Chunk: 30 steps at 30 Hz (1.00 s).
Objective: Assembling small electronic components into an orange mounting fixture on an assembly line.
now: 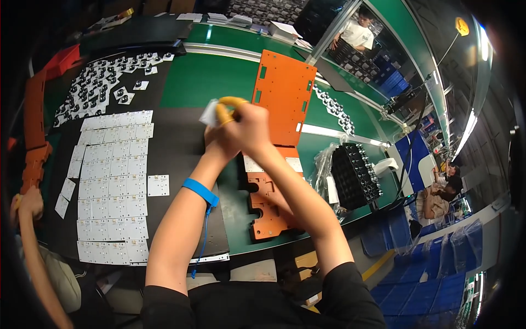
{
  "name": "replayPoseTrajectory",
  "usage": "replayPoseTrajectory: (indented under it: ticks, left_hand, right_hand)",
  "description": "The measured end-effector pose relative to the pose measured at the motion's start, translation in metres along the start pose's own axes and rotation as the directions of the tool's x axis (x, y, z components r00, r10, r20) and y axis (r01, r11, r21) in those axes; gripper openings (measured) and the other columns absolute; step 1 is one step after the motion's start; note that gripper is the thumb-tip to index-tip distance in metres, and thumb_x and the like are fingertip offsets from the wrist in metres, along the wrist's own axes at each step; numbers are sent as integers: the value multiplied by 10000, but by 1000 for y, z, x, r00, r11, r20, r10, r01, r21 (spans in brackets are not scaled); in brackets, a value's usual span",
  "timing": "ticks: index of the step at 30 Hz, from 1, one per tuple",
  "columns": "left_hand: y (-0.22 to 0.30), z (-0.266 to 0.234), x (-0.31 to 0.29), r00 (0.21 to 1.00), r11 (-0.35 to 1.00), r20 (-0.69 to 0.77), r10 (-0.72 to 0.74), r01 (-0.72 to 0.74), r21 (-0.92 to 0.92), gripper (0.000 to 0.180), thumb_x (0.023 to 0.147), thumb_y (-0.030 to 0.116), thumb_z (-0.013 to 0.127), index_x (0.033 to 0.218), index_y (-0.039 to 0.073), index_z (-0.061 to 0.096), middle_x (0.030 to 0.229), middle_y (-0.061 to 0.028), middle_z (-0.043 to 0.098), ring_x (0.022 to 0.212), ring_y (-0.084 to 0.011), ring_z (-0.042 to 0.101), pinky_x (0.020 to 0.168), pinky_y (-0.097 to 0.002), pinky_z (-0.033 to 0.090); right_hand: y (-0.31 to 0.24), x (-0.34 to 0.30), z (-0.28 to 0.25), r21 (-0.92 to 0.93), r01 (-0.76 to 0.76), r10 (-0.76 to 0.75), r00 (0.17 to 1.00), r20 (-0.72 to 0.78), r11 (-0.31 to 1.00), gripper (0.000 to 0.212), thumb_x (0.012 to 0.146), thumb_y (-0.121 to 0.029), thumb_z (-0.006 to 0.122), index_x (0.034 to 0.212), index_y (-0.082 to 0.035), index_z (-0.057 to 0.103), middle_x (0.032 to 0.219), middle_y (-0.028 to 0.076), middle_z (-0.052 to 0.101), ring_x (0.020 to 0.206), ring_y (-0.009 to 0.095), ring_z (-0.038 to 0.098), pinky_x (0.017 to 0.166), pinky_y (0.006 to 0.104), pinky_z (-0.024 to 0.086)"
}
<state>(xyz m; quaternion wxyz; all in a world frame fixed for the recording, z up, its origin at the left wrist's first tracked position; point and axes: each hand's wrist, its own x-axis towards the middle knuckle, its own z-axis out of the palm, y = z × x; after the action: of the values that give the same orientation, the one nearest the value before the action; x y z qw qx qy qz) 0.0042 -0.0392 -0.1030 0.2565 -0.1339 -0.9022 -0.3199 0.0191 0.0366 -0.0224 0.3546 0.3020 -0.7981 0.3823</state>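
Clearly, the orange base [269,223] lies to the right of the fingers and nearer the body, its long axis running away from the person, with its orange lid [282,93] standing open at the far end. The right hand [250,127] is the nearer one, its forearm crossing over the base; the left hand [218,142] (the one with the blue wrist strap [200,191]) sits just left of it, the two close together above the dark mat [181,129].

The right fingers are curled closed around a curved yellow thing [232,101], too blurred to identify. A small white piece [209,113] is just beyond the left hand, at the far left of the pair, tilted; its long axis cannot be told. The left fingers are mostly hidden, so I cannot tell how far they are closed or whether they grip it.
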Motion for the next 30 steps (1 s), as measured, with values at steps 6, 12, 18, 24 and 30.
replayPoseTrajectory:
  ticks: [6, 12, 18, 24, 30]
  left_hand:
    - [38, -29, 6, 997, 808, 65, -28, 61, -586, 269, 746, 161, 664, 943, -6, 587, 588, -67, 582, 496, -213, 551, 516, -328, 438]
    - [35, -2, -3, 998, 704, -26, -65, 27, -710, 154, 850, 103, 580, 873, -47, 605, 666, -118, 640, 562, -146, 588, 531, -302, 458]
    - [32, -1, -2, 978, 693, 146, -149, 209, -690, 160, 898, 82, 538, 863, -60, 603, 666, -104, 636, 514, -115, 554, 475, -276, 429]
    - [45, -1, -3, 973, 677, 178, -148, 231, -699, 181, 903, 68, 542, 951, -94, 608, 676, -108, 643, 500, -100, 559, 458, -261, 438]
    - [42, -1, -5, 969, 694, 146, -197, 243, -678, 216, 889, 92, 593, 977, -102, 626, 668, -120, 657, 592, -108, 618, 531, -269, 486]
  right_hand:
    - [48, -2, -49, 131, -372, 388, 914, -121, 919, 156, 785, -126, 713, 882, -3, 710, 523, -11, 505, 486, 45, 424, 444, 241, 357]
    - [65, -29, -51, 60, -437, 436, 899, 30, 897, 192, 800, -120, 678, 932, 20, 682, 583, 35, 553, 533, 92, 492, 491, 276, 405]
    - [77, -48, -91, 451, -776, 595, 629, 500, 441, 240, 939, -144, 549, 1160, -55, 517, 879, -19, 543, 730, 63, 471, 645, 200, 408]
    - [84, -69, -106, 550, -730, 466, 683, 562, 406, 228, 959, -44, 461, 1186, -42, 476, 1018, 34, 518, 794, 96, 501, 708, 218, 436]
    - [74, -64, -108, 640, -624, 431, 778, 457, 448, 248, 902, 16, 557, 1148, 17, 524, 1175, 93, 585, 946, 125, 581, 835, 256, 489]
